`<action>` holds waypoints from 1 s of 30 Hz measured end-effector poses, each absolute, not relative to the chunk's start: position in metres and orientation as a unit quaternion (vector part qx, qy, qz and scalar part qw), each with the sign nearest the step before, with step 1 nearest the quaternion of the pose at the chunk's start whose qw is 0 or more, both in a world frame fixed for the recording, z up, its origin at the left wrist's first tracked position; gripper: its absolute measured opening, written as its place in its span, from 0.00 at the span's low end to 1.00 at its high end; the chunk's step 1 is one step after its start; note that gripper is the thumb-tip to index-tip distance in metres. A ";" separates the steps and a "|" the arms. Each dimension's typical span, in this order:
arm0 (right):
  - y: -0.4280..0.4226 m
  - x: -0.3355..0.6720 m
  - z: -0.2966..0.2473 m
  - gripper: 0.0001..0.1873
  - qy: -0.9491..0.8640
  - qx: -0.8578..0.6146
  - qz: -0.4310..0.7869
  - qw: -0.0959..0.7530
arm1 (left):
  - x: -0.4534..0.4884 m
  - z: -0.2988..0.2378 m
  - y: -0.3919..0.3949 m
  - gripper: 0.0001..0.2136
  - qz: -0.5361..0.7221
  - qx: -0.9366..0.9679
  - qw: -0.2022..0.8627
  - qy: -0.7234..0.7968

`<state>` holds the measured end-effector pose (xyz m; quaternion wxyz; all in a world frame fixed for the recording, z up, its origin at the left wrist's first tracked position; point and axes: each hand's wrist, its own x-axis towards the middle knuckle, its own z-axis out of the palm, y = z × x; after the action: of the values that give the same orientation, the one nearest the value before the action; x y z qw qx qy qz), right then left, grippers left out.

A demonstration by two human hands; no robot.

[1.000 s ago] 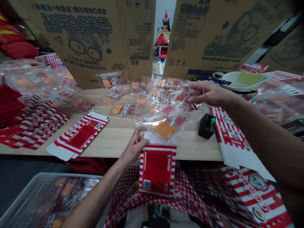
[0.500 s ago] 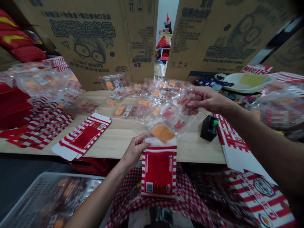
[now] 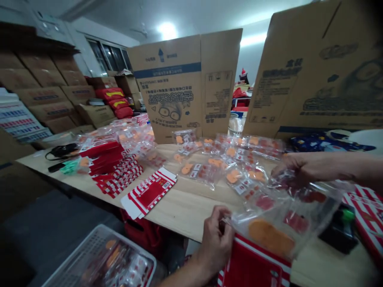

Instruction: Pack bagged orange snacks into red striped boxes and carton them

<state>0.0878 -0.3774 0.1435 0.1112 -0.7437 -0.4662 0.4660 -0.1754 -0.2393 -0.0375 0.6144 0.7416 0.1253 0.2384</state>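
Note:
My left hand (image 3: 216,239) is closed on the top edge of a red-and-white striped box (image 3: 254,265) at the table's near edge. My right hand (image 3: 302,169) pinches the far end of a clear plastic bag (image 3: 287,217) holding an orange piece and red packets. The bag's lower end sits at the mouth of the box, right beside my left hand. Many more such bags (image 3: 215,169) lie spread over the wooden table (image 3: 182,203).
Flat striped box blanks (image 3: 149,192) lie on the table, with a stack of them (image 3: 115,167) further left. Tall cardboard cartons (image 3: 185,85) stand behind. A black tape dispenser (image 3: 339,229) sits at right. A white crate (image 3: 101,259) of bags is below left.
The view has swung up and to the left, showing the room. My hands still hold the bag and box; the bag's end has come lower toward the box mouth.

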 end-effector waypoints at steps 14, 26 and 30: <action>-0.341 0.068 0.147 0.11 -0.507 -0.733 0.437 0.120 | -0.153 -0.037 -0.214 0.05 0.085 0.773 0.620 0.104; -0.322 0.082 0.136 0.18 -0.547 -0.725 0.373 0.193 | -0.163 -0.036 -0.219 0.13 0.046 0.661 0.742 0.105; -0.321 0.077 0.146 0.14 -0.595 -0.685 0.407 0.100 | -0.157 -0.033 -0.225 0.16 0.047 0.621 0.769 0.143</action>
<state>0.0772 -0.3210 0.1455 0.1000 -0.6853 -0.5954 0.4073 -0.1574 -0.2247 -0.0331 0.7691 0.6210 0.1434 0.0474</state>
